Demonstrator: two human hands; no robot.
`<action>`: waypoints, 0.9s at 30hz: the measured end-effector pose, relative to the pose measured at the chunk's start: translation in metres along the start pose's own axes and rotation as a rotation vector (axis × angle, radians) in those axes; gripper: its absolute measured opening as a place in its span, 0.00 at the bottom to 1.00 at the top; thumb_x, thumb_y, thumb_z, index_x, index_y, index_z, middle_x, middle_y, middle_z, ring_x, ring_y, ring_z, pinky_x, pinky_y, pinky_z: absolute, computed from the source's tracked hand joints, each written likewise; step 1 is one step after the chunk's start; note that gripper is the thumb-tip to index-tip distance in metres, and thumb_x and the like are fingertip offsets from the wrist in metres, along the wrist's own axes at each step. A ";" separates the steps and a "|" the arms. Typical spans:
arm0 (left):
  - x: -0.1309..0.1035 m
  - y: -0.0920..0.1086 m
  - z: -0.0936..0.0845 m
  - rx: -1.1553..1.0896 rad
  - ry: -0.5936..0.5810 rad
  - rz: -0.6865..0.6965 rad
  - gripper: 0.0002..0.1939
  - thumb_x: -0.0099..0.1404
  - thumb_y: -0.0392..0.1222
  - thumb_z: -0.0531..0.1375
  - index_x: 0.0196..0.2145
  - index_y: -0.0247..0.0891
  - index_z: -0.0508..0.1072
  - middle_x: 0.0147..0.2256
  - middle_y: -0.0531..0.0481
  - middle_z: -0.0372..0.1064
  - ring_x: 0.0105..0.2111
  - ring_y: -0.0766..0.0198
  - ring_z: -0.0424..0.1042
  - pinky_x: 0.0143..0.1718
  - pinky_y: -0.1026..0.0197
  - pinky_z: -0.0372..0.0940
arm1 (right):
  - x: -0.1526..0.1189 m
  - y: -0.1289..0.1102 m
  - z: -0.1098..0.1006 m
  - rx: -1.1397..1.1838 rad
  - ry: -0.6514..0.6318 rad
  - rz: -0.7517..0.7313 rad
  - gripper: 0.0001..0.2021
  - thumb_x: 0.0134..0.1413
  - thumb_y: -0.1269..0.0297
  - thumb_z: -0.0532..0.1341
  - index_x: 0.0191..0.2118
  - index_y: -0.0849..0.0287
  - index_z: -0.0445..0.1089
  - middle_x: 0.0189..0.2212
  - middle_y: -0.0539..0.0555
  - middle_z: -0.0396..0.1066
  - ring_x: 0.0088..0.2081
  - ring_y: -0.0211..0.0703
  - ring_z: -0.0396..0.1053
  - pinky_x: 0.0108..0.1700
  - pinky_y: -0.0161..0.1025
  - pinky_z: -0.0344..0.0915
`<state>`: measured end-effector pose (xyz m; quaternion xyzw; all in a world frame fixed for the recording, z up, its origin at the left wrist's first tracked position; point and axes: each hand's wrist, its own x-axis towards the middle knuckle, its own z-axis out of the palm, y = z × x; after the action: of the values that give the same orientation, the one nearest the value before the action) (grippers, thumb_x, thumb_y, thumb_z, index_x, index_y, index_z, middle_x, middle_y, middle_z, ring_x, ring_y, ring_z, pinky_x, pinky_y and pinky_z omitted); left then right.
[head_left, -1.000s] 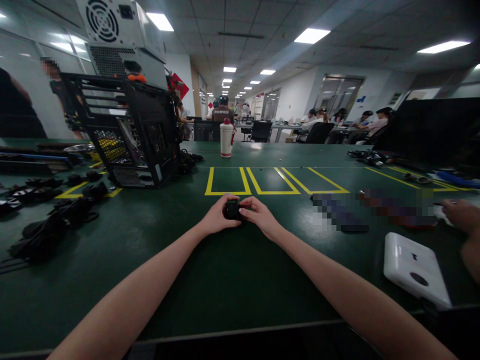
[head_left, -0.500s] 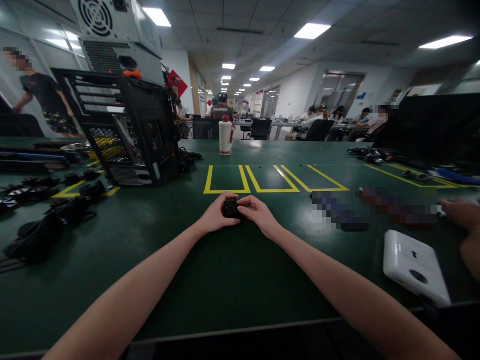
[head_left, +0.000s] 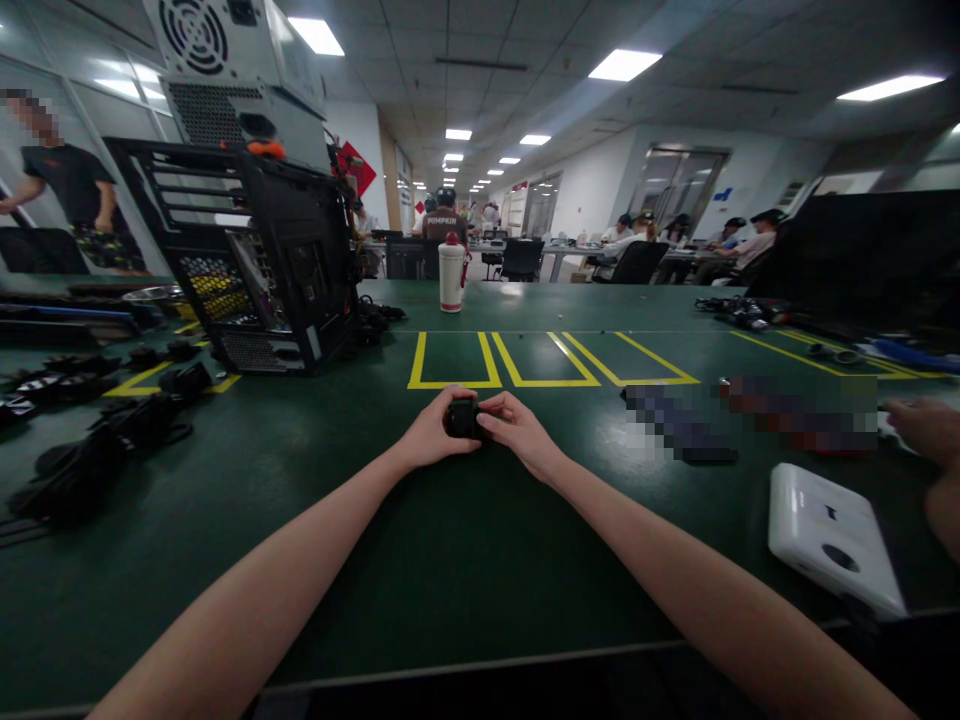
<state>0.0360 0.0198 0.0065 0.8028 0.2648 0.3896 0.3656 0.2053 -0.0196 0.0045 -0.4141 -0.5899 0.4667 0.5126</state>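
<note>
Between my hands, low over the green tabletop (head_left: pixel 420 540), is a small black boxy device (head_left: pixel 463 419), its exact kind too dark to make out. My left hand (head_left: pixel 435 432) is wrapped round its left side, thumb below and fingers above. Thumb and fingertips of my right hand (head_left: pixel 517 428) pinch its right edge. Both hands are just in front of the yellow tape outlines (head_left: pixel 454 384) on the table. Part of the device is hidden behind my fingers.
A black computer case (head_left: pixel 259 270) stands left, with black gear and cables (head_left: pixel 105 450) before it. A white cup (head_left: pixel 451 275) is at the back. Rightward lie a white device (head_left: pixel 832 540), blurred-out items (head_left: pixel 679 425) and another person's hand (head_left: pixel 926 425). A dark monitor (head_left: pixel 862 255) stands behind.
My hands and the black device stay almost in place. A person at the far left has shifted slightly left.
</note>
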 end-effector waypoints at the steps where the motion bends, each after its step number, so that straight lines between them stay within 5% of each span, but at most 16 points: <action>1: 0.000 0.000 0.000 -0.001 0.005 -0.001 0.31 0.45 0.36 0.65 0.47 0.40 0.60 0.47 0.46 0.60 0.48 0.54 0.62 0.50 0.50 0.56 | 0.001 0.000 0.000 0.003 0.008 0.006 0.10 0.45 0.61 0.61 0.35 0.55 0.64 0.34 0.49 0.64 0.38 0.39 0.64 0.43 0.43 0.61; 27: 0.001 0.001 0.000 -0.016 -0.005 0.010 0.30 0.45 0.34 0.64 0.47 0.40 0.60 0.46 0.46 0.61 0.47 0.55 0.62 0.48 0.52 0.58 | 0.001 -0.004 -0.001 0.049 -0.030 0.057 0.17 0.40 0.68 0.64 0.40 0.56 0.65 0.40 0.52 0.66 0.44 0.41 0.64 0.51 0.45 0.57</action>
<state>0.0363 0.0197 0.0075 0.8021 0.2566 0.3914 0.3709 0.2064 -0.0189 0.0087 -0.4109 -0.5739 0.5018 0.5000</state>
